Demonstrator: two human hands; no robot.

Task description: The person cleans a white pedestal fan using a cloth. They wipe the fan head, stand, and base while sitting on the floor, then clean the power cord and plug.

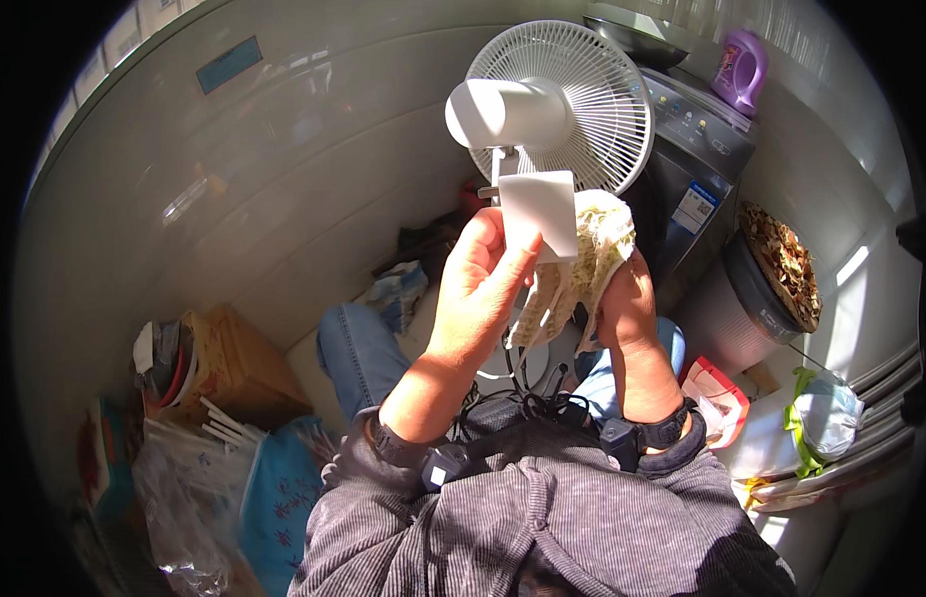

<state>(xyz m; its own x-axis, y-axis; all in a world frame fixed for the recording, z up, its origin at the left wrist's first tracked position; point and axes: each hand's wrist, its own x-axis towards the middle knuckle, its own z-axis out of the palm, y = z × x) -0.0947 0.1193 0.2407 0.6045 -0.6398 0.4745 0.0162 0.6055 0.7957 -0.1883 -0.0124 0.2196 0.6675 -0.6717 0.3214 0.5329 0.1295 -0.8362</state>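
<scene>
My left hand (pixel 482 280) grips a plain white rectangular card or flat piece (pixel 541 216) between thumb and fingers. Just right of it, my right hand (pixel 628 302) holds a pale, fibrous, yellowish-green clump (pixel 593 254) with ragged strips hanging down; its exact kind cannot be told. The white piece overlaps the clump's left edge. Both hands are raised above my lap, in front of a white standing fan (pixel 560 104). Dark straps with small black devices are around both wrists.
A dark washing machine (pixel 702 149) carries a purple jug (pixel 740 71) and a metal basin (pixel 638 43). On the right is a grey bin topped with dry leaf-like scraps (pixel 780 269). At left lie a cardboard box (pixel 254 366), plastic bags and a blue bag (pixel 280 500). Black cables cross my lap.
</scene>
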